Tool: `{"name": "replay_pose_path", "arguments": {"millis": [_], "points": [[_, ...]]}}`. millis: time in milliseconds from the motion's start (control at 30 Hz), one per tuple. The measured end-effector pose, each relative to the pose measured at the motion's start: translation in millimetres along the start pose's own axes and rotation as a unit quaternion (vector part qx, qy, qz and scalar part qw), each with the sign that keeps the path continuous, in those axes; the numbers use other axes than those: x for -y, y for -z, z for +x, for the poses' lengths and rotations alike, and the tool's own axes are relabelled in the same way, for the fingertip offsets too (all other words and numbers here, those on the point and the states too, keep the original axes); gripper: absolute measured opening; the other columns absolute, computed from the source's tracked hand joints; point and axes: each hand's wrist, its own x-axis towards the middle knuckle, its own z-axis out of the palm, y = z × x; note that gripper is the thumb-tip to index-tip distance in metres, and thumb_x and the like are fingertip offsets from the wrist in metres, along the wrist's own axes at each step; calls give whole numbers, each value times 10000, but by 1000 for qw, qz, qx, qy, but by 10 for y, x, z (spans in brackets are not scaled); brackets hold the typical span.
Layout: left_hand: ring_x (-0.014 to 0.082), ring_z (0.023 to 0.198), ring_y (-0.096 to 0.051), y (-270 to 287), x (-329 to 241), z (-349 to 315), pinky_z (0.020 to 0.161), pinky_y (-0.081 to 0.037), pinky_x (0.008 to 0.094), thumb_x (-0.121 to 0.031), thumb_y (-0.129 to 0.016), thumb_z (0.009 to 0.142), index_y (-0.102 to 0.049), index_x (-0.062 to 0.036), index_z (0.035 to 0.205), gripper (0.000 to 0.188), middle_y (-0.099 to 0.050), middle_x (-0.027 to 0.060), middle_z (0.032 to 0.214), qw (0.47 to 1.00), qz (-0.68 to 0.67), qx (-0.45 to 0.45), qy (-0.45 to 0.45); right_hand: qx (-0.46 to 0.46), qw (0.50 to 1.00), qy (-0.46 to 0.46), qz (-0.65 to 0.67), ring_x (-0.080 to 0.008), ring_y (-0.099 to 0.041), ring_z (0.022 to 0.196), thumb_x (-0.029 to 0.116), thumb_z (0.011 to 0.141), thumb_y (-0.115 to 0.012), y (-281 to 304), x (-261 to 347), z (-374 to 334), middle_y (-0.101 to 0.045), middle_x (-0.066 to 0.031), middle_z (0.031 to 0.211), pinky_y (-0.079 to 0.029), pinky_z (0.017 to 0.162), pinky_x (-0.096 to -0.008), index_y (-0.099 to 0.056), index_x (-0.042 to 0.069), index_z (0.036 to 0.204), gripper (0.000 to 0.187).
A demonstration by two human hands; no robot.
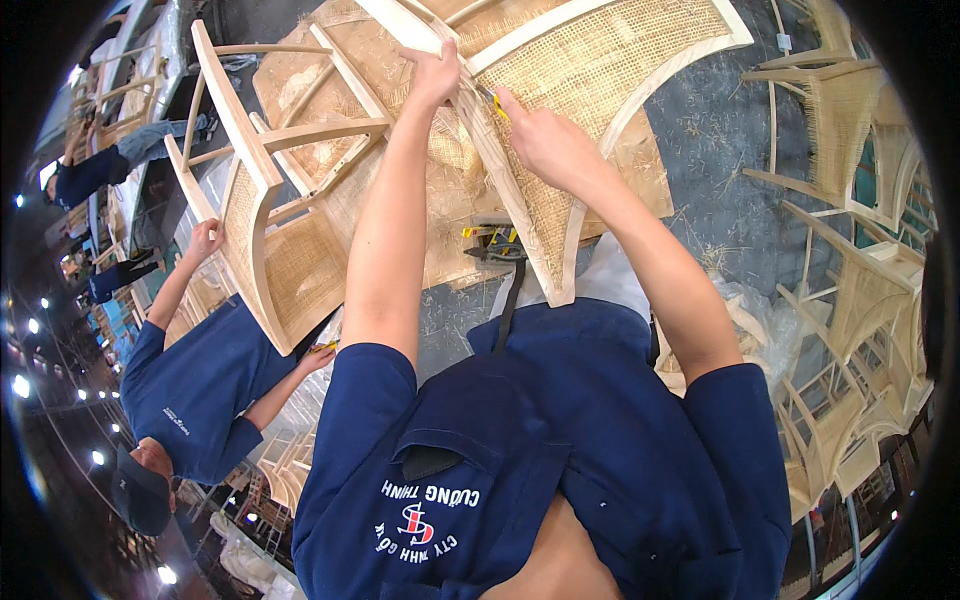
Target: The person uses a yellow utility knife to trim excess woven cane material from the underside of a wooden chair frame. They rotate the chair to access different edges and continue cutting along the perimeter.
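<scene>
A pale wooden chair frame (500, 170) with woven cane panels (610, 70) lies tilted before me, its narrow end close to my waist. My left hand (435, 75) grips a rail of it near the top of the view. To the right of that rail, my right hand (550, 145) is closed around a yellow utility knife (499, 105). Its tip points at the edge where cane meets wood; most of the handle is hidden in my fingers.
Cardboard (640, 165) strewn with cane scraps lies under the chair. Hand tools (490, 240) sit near my waist. At left, a co-worker (200, 390) holds another chair (250, 180) and a yellow-handled tool. More cane chairs (860, 280) stand at right.
</scene>
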Motion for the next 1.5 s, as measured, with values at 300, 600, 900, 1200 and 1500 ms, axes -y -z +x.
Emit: {"name": "replay_pose_path", "arguments": {"millis": [300, 600, 900, 1200, 1500], "points": [[352, 1177, -634, 207, -41, -91, 835, -634, 476, -547, -385, 1024, 297, 141, 1451, 1058, -375, 352, 1490, 995, -23, 93, 40, 20, 990, -2, 138, -455, -654, 656, 129, 975, -542, -2, -19, -157, -646, -279, 719, -527, 648, -530, -379, 35, 1509, 566], [405, 1195, -615, 163, 40, -38, 733, -660, 462, -483, -391, 1013, 253, 234, 1401, 1039, -460, 392, 1403, 1000, 23, 10, 8, 31, 975, -68, 207, -475, -674, 811, 162, 965, -516, -17, 75, -199, -677, -307, 865, -537, 771, -546, -398, 56, 1498, 556], [380, 1245, -580, 169, -4, -106, 822, -638, 427, -532, -386, 1026, 261, 235, 1401, 1072, -394, 388, 1453, 1000, -3, 22, 10, -31, 970, -65, 232, -435, -658, 674, 158, 982, -536, -29, 119, -189, -643, -293, 749, -509, 673, -502, -415, 81, 1516, 553], [463, 1286, -539, 220, 232, 100, 1132, -381, 394, -526, -354, 1013, 77, 357, 1347, 1038, -540, 439, 1289, 991, 124, -14, -40, 18, 978, -48, 203, -447, -651, 651, 126, 977, -534, -83, 151, -210, -645, -285, 729, -514, 648, -509, -374, 1, 1506, 567], [446, 1302, -540, 204, 326, 189, 1128, -396, 364, -529, -334, 1036, -98, 370, 1341, 978, -532, 446, 1293, 989, 145, -22, -34, 14, 976, -37, 214, -429, -639, 628, 94, 973, -529, -101, 160, -363, -621, -258, 687, -512, 636, -520, -367, -19, 1498, 561]]}}
